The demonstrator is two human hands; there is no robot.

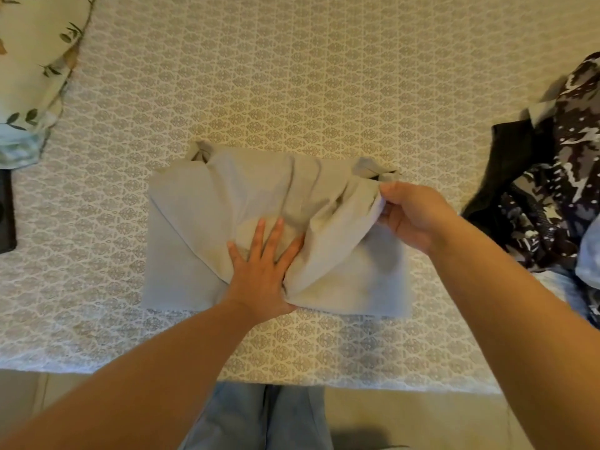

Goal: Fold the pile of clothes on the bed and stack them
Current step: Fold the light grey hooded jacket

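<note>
A pale grey garment (201, 222) lies partly folded in the middle of the bed, near its front edge. My left hand (263, 267) presses flat on the garment's middle, fingers straight and spread. My right hand (412, 216) pinches the garment's right edge and lifts it a little off the bed, so the cloth bunches between the two hands. At the far right lies a pile of unfolded clothes (558, 196): a dark camouflage-patterned piece, a black piece and something light blue.
The bed cover (292, 76) has a beige repeating pattern. A leaf-print pillow (32, 76) sits at the top left, with a dark flat object (6, 212) below it at the left edge. The bed's front edge runs just ahead of my legs.
</note>
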